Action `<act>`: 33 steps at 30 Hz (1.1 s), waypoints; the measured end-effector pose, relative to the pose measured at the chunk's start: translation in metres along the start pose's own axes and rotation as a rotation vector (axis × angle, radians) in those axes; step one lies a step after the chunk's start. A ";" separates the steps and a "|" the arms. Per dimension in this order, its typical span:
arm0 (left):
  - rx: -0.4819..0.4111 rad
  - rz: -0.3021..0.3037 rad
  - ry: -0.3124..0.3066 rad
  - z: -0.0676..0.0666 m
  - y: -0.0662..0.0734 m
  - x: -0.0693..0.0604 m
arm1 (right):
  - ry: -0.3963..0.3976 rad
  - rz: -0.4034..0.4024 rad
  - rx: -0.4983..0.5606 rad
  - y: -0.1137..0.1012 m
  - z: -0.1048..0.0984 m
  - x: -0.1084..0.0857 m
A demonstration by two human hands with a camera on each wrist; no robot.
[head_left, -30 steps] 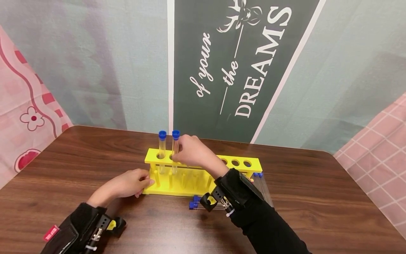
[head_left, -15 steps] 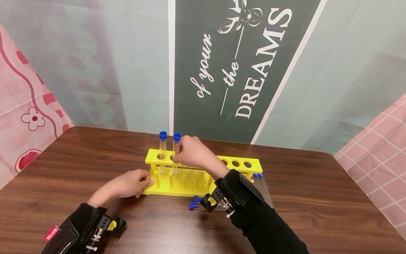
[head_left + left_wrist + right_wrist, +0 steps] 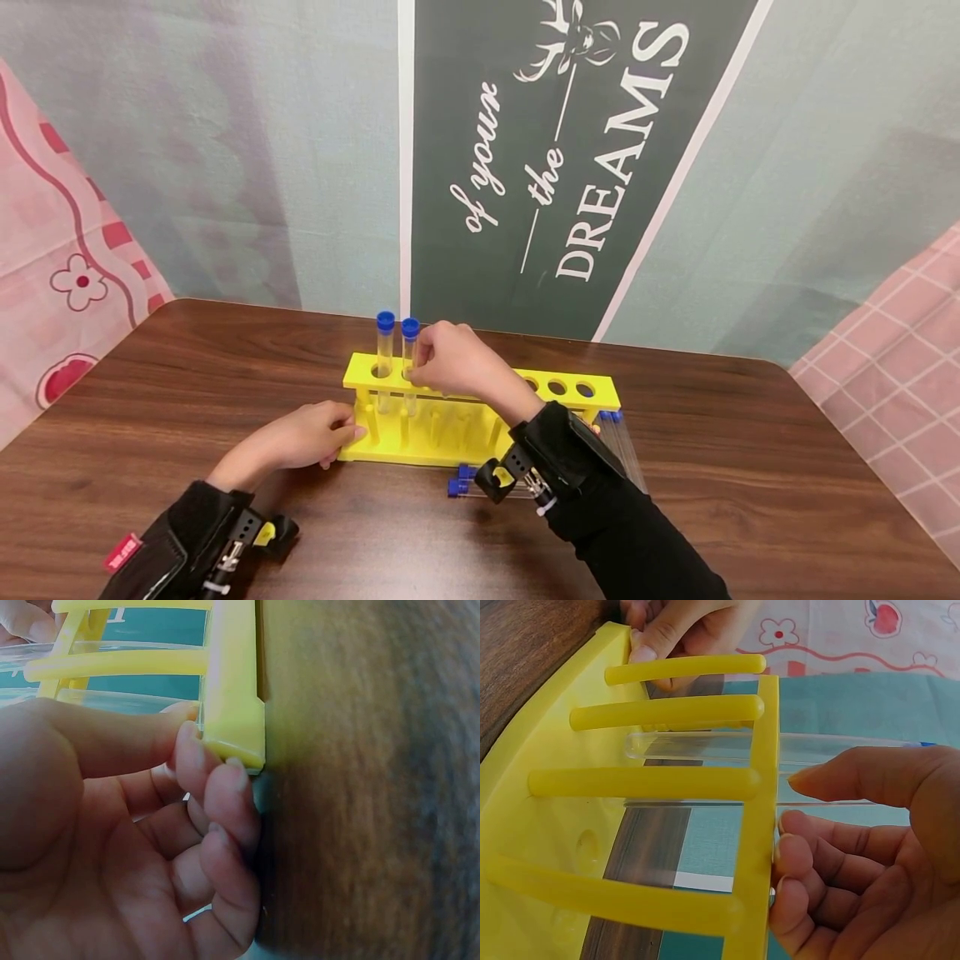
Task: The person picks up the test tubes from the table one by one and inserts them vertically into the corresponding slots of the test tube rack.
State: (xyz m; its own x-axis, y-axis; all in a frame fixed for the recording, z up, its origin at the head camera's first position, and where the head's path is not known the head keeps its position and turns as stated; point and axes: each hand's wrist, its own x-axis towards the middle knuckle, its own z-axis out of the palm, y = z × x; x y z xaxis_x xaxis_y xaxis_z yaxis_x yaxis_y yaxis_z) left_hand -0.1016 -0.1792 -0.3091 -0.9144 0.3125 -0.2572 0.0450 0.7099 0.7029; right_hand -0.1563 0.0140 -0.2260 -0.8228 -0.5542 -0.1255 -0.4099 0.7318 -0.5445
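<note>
The yellow test tube rack (image 3: 480, 387) stands on the table, with one blue-capped tube (image 3: 385, 342) upright in its leftmost hole. A second blue-capped tube (image 3: 409, 346) stands in the adjacent hole, its cap slightly lower. My right hand (image 3: 461, 362) is at this second tube, thumb and index finger around it just above the top bar; in the right wrist view the right hand (image 3: 870, 847) has its other fingers curled beside the bar. My left hand (image 3: 311, 433) pinches the left end of the rack base, and the left wrist view shows the left hand (image 3: 127, 802) gripping that end (image 3: 236, 735).
Blue-capped tubes (image 3: 459, 487) lie on the table in front of the rack, partly under the right wrist. More tubes (image 3: 624, 446) lie at the rack's right end. A printed cloth (image 3: 337, 167) hangs behind the table (image 3: 750, 467).
The second tube has sunk a little into the rack, and its cap has shifted left towards the first tube. My right fingers stay by it; my left hand has barely moved.
</note>
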 end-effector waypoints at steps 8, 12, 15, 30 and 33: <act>0.011 0.002 0.004 0.001 -0.001 0.000 | -0.003 0.012 0.011 0.001 -0.002 -0.001; 0.006 -0.010 0.006 0.001 -0.001 0.001 | -0.013 0.023 0.006 0.001 -0.004 -0.003; 0.009 -0.010 0.005 0.001 0.000 0.002 | -0.021 0.026 0.002 0.001 -0.005 -0.005; 0.017 -0.006 -0.002 0.000 0.001 0.000 | -0.008 -0.006 -0.119 0.002 -0.011 -0.021; 0.015 0.000 -0.003 -0.001 0.001 0.000 | 0.004 -0.006 -0.131 0.003 -0.011 -0.025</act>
State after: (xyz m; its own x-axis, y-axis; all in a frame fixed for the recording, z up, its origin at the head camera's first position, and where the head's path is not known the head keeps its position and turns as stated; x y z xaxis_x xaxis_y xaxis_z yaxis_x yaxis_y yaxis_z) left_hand -0.1016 -0.1790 -0.3079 -0.9132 0.3144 -0.2593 0.0508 0.7191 0.6930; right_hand -0.1411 0.0348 -0.2150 -0.8216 -0.5575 -0.1194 -0.4626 0.7743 -0.4319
